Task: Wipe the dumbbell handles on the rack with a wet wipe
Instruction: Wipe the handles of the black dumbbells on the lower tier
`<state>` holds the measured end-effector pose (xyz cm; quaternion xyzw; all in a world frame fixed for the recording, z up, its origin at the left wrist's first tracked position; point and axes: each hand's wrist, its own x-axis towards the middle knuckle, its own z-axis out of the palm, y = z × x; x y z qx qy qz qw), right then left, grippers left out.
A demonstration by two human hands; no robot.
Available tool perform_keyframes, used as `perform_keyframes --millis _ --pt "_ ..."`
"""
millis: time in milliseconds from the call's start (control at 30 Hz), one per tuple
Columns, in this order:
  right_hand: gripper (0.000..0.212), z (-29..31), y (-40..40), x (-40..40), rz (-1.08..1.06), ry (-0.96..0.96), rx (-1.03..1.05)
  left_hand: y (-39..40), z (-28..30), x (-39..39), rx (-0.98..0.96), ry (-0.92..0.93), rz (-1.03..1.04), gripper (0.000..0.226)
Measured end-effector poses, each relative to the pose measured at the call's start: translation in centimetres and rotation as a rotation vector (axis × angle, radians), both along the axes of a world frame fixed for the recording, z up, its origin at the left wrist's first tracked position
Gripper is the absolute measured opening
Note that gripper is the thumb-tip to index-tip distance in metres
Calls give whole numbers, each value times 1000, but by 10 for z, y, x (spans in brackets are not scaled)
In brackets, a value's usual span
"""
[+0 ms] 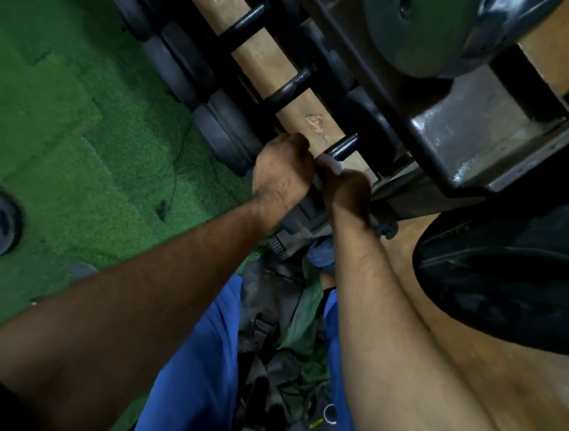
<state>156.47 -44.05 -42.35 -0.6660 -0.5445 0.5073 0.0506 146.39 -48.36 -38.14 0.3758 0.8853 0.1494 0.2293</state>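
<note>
Two hands meet at the nearest dumbbell handle (344,146): from my remote view, left hand (282,172) curls over the rack's edge just left of it; right hand (347,185) pinches the wet wipe (332,163) against the handle's near end, whose axis runs up-right away from my fingers.

A single head-worn view looks steeply down and forward, wide-angled, so edges bend. It sits close above the person's forearms, which run from the lower corners to the frame's centre. The rack (277,66) crosses diagonally from top centre toward centre right, near the lens. The green floor (67,121) fills the left side; blue trousers (196,359) take the bottom centre.
</note>
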Motion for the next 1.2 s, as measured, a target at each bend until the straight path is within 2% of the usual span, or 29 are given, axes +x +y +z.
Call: perform_keyframes --millis 100,167,233,333,400,467,533,600,667,867,967,1100,1200 --pt "44 21 7 -2 -3 -143 189 -1 13 -9 60 -31 -6 25" --pt "39 36 9 -10 38 -102 264 -3 24 -16 91 -28 20 26" --pt "36 42 10 -20 139 -55 252 -4 31 -23 121 -25 41 25" --pt "28 35 14 -39 297 1 287 -9 33 -37 161 -19 52 28" --pt "31 27 16 -55 390 40 392 -12 33 -51 167 43 72 25" --pt "37 25 20 -71 511 -23 519 -17 33 -68 178 136 111 22" --pt "43 24 25 -87 609 -97 616 -25 32 -81 181 190 134 28" --pt "35 20 28 -100 684 -142 688 -30 26 -91 154 207 120 36" --pt "32 13 28 -110 760 -150 709 -30 17 -99 127 203 118 42" --pt "44 -2 38 -129 990 -112 767 -30 -9 -113 122 163 187 45" --pt "40 -3 44 -124 961 -53 821 -31 -14 -112 143 182 181 45" --pt "24 -4 43 -118 871 31 938 -30 -17 -110 141 204 201 45" --pt "28 -6 45 -120 820 41 942 -28 -16 -108 137 204 204 47"
